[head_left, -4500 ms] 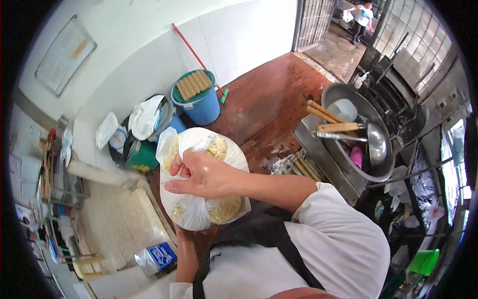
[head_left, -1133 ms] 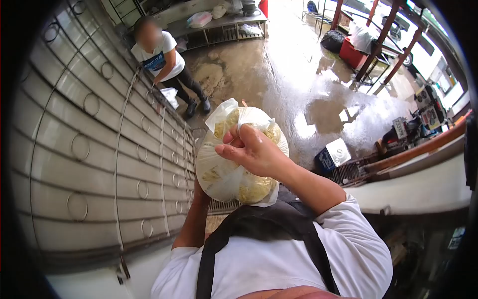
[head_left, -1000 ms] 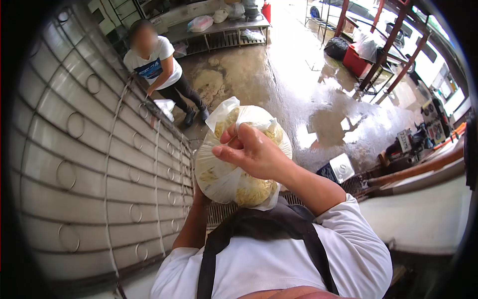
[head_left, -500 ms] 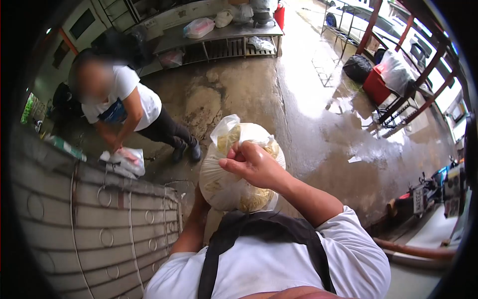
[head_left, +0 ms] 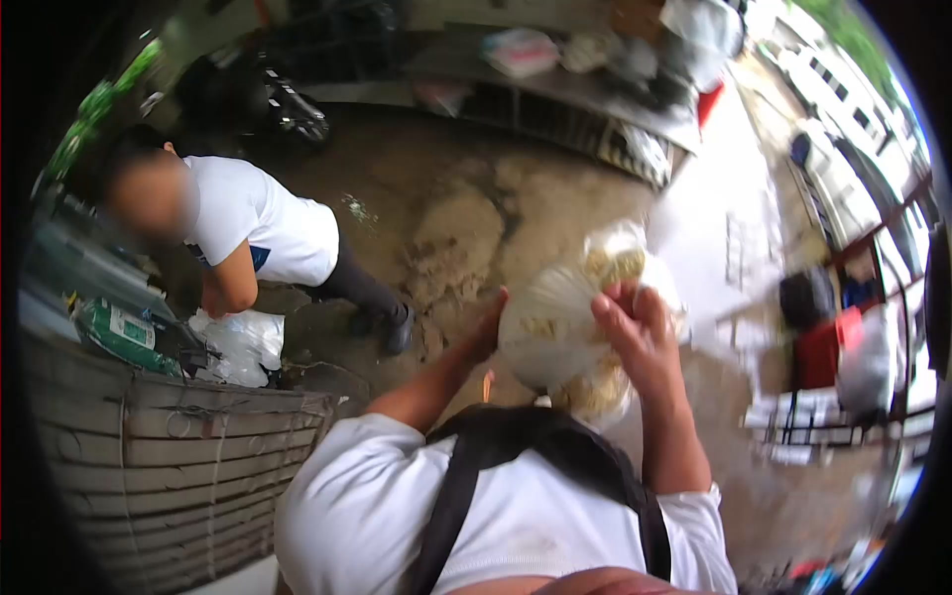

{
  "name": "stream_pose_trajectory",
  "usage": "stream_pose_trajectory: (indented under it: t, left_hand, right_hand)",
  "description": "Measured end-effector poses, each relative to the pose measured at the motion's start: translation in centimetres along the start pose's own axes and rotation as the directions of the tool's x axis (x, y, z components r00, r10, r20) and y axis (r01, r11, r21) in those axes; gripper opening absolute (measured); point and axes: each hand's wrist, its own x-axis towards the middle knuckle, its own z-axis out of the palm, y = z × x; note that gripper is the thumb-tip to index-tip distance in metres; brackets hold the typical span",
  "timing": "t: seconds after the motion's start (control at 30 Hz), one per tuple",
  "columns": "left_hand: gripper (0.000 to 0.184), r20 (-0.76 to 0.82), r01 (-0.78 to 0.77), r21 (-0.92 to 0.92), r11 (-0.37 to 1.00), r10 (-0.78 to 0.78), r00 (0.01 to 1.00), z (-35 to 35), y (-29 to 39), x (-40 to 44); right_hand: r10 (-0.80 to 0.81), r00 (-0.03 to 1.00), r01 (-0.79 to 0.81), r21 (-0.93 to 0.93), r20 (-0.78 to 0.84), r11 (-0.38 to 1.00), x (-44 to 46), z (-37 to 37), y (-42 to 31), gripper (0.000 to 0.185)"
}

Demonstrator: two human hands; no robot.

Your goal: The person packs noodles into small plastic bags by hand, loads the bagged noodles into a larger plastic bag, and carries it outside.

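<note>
A large, bulging, translucent plastic bag (head_left: 555, 322) is held up in front of my chest. Through its film show yellowish, noodle-like clumps, too blurred to name surely. My right hand (head_left: 640, 332) has its thumb and fingers closed in a pinch at the gathered upper part of the bag. Against the bag's left side rests my left hand (head_left: 488, 325), bearing it up, with most of its fingers hidden behind the plastic.
A co-worker in a white T-shirt (head_left: 273, 213) bends over a white plastic bag (head_left: 243, 347) at left. Nearby are a green-and-white package (head_left: 124, 332) and a barred metal gate (head_left: 188, 466). A metal table (head_left: 595, 109) stands behind; a red container (head_left: 831, 347) sits at right on the wet floor.
My view has swung left, so the bag and both my hands appear farther right. More of my left hand shows beside the bag. The co-worker leans lower over the white bag.
</note>
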Motion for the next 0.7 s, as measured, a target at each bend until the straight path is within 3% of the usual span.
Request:
stream_pose_trajectory:
  t: [0.13, 0.23, 0.37, 0.43, 0.7]
  left_hand:
    - [0.075, -0.201, -0.185, 0.3, 0.936, 0.251, 0.947, -1.0, 3.5, 9.2]
    - [0.072, -0.218, -0.26, 0.247, 0.933, 0.315, 0.924, 1.1, 8.1, 14.8]
    - [0.069, -0.187, -0.268, 0.082, 0.96, 0.279, 0.942, 2.8, 15.7, 22.5]
    - [0.07, -0.198, -0.272, 0.062, 0.96, 0.279, 0.94, 0.8, 19.1, 26.9]
    - [0.07, -0.44, -0.206, 0.149, 0.967, 0.251, 0.862, -9.2, 30.2, 48.2]
  right_hand:
    - [0.06, 0.984, -0.064, 0.019, 0.165, 0.998, 12.5, -3.9, -1.1, 0.031]
    - [0.057, 0.971, -0.066, 0.029, 0.234, 0.997, 22.4, -6.4, -0.5, 0.031]
    - [0.081, 0.946, -0.045, -0.119, 0.314, 0.992, 33.2, -7.7, 1.0, 0.032]
    - [0.074, 0.947, -0.046, -0.097, 0.312, 0.994, 38.8, -7.8, 2.4, 0.032]
    - [0.174, 0.951, -0.122, -0.205, 0.254, 0.971, 64.4, -12.8, 6.3, 0.041]
